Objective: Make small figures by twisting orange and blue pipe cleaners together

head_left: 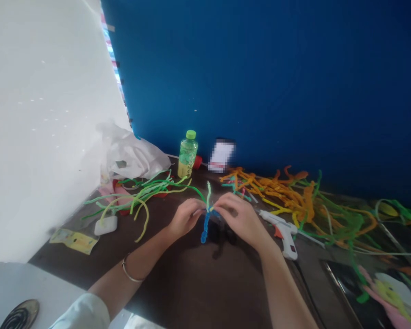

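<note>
The only view was taken from a camera worn on the person's head. It was aimed forward and down, with the left hand (186, 218) and right hand (241, 219) seen close below it, the table (192, 292) beneath them and a blue wall (260, 82) beyond them.

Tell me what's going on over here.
A person holds a blue pipe cleaner and a pale green pipe cleaner together where they meet, between the left hand and right hand, above a dark table. A white glue gun lies just beyond the right hand, beside a tangle of orange pipe cleaners. Loose green pipe cleaners lie past the left hand, near a bottle.
</note>
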A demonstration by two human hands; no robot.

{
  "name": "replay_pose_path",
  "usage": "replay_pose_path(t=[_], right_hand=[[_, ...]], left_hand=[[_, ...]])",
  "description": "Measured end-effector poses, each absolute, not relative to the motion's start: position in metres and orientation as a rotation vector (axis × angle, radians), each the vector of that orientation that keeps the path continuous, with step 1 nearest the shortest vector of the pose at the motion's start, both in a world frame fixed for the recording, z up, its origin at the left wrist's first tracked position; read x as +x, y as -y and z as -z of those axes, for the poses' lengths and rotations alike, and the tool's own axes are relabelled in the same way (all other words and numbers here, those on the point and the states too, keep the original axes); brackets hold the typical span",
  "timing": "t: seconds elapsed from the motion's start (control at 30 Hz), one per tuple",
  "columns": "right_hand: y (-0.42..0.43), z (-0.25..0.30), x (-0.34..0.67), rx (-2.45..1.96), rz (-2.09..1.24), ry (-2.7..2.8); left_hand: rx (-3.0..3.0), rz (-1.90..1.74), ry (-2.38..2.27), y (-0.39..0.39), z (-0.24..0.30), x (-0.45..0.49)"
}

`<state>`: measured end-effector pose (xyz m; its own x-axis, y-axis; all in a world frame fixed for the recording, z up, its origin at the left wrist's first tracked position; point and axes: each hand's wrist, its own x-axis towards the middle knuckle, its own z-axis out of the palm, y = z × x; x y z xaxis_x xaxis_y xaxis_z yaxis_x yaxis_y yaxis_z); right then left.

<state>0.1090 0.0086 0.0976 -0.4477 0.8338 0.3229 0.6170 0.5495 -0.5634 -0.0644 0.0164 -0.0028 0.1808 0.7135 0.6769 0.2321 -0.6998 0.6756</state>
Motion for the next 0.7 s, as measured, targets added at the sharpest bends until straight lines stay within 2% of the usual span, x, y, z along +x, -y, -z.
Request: replay_pose_path(t=[0.33, 0.7], right_hand=[[-0.0079, -0.0949, 0.1100, -1.197, -0.578, 2.273], [-0.0108, -0.0901, 0.1128, -1.314, -0.879, 2.154]], left_hand=[[2.087, -1.376, -0.860, -0.0147, 0.0065, -0.0669], [2.063, -1.323, -0.846, -0.0078, 0.0007, -0.0672]])
